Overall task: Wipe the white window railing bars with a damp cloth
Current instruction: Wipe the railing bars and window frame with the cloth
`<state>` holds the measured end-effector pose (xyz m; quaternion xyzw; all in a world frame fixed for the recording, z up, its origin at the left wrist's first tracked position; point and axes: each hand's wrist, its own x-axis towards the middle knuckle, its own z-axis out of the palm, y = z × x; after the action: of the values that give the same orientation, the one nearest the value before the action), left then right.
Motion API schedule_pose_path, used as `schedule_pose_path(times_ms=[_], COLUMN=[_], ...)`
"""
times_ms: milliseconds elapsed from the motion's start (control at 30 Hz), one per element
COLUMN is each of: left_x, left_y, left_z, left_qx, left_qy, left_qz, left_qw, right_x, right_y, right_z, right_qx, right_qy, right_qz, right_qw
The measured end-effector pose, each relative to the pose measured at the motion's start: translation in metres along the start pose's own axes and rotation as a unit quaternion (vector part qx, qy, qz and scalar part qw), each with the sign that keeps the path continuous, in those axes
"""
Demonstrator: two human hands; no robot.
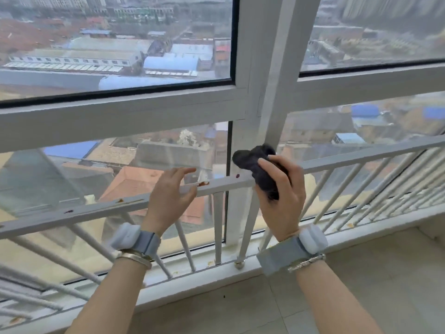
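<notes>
A white railing runs across the window, its flat top rail (224, 184) carrying brownish-red stains near the middle and further left. Thin white upright bars (218, 225) hang below it. My right hand (280, 198) grips a bunched dark cloth (255, 162) and holds it against the top rail, just right of a small red spot. My left hand (169, 196) holds the top rail a little to the left, thumb under it and straight fingers above the stained stretch.
The white window frame's thick vertical post (267, 97) stands right behind the cloth. A white sill (204, 276) with small brown specks runs under the bars. Beige floor tiles (361, 285) lie at the lower right. Both wrists wear grey bands.
</notes>
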<state>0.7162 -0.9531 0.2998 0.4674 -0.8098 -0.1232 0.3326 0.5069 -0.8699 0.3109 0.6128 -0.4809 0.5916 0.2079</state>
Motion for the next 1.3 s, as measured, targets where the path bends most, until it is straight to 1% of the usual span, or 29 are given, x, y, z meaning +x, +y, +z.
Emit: schedule_pose_path(times_ms=[67,167,267,433,500,633,767,900,1000,1167,1233,1300], left_x=[0.011,0.027,0.047,0.076,0.089,0.112,0.129,0.134,0.133,0.126,0.124,0.124], left_y=[-0.002,0.006,0.026,0.073,0.097,0.131,0.148,0.155,0.152,0.151,0.152,0.151], left_z=[-0.01,-0.016,-0.021,-0.026,-0.03,-0.039,-0.047,-0.051,-0.048,-0.045,-0.044,-0.043], left_qx=[-0.028,-0.055,-0.096,-0.187,-0.235,-0.309,-0.364,-0.403,-0.42,-0.407,-0.416,-0.44], left_qy=[-0.015,-0.032,-0.044,-0.042,-0.043,-0.042,-0.056,-0.096,-0.126,-0.134,-0.138,-0.138], left_qz=[0.027,0.072,0.106,0.125,0.133,0.122,0.117,0.115,0.106,0.115,0.113,0.108], left_qw=[0.999,0.995,0.989,0.973,0.962,0.942,0.922,0.903,0.893,0.896,0.892,0.881], right_x=[0.012,0.034,0.063,0.103,0.115,0.136,0.161,0.167,0.141,0.079,0.084,0.11], right_y=[-0.014,-0.02,-0.029,-0.027,-0.025,-0.024,-0.022,-0.008,0.005,0.022,0.017,0.005], right_z=[0.006,0.005,-0.003,-0.013,-0.02,-0.026,-0.023,-0.007,0.001,0.0,-0.005,-0.009], right_qx=[-0.038,-0.072,-0.114,-0.131,-0.138,-0.141,-0.15,-0.163,-0.165,-0.155,-0.149,-0.136], right_qy=[0.046,0.059,0.079,0.117,0.135,0.153,0.135,0.046,0.021,-0.042,-0.05,-0.027], right_qz=[0.017,0.028,-0.003,-0.026,-0.029,-0.033,-0.029,-0.018,-0.027,0.02,0.035,0.045], right_qw=[0.998,0.995,0.99,0.984,0.981,0.978,0.979,0.985,0.986,0.987,0.987,0.989])
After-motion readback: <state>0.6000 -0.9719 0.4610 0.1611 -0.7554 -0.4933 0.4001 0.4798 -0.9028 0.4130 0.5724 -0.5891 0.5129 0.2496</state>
